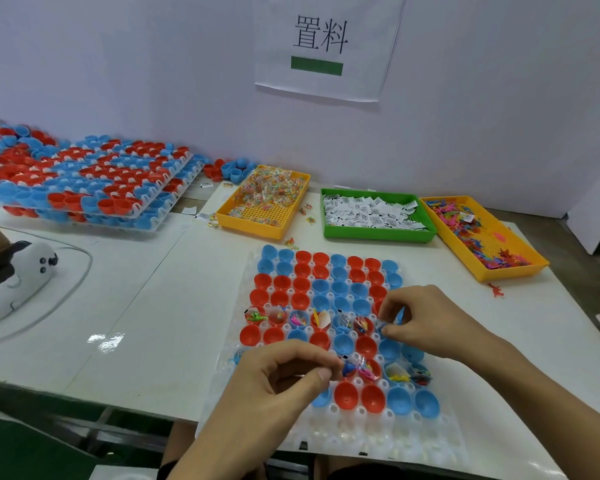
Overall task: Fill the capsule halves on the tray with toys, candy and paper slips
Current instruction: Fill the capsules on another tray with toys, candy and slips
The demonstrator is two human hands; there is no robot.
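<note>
Left hand (278, 379): fingers curled, thumb and forefinger pressed together on a small item over the lower rows of the tray – what the item is I cannot tell, it is too small.
Right hand (426, 323): fingers bent, thumb and forefinger pinching a small blue-white piece at the right side of the tray, just above a capsule half; its kind is not clear.
Tray (378, 434): clear white plastic with round cups, lying on the table in front of the person, its near edge at the table edge.
Capsule halves (329, 282): red and blue, open side up, standing in rows in the tray. One row in the middle and some cups in the row near the left hand hold toys, candy and paper – the other cups look empty.
Candy bin (257, 223): yellow, behind the tray to the left, with wrapped candy.
Paper slips bin (378, 233): green, behind the tray, with white printed slips.
Toy bin (513, 268): yellow, to the right, with small colourful plastic toys.
Stacked trays (84, 188): far left, by the wall, full of red and blue halves.
Sign (323, 46): white sheet on the wall with two characters and a green bar.
Table (153, 306): white.
</note>
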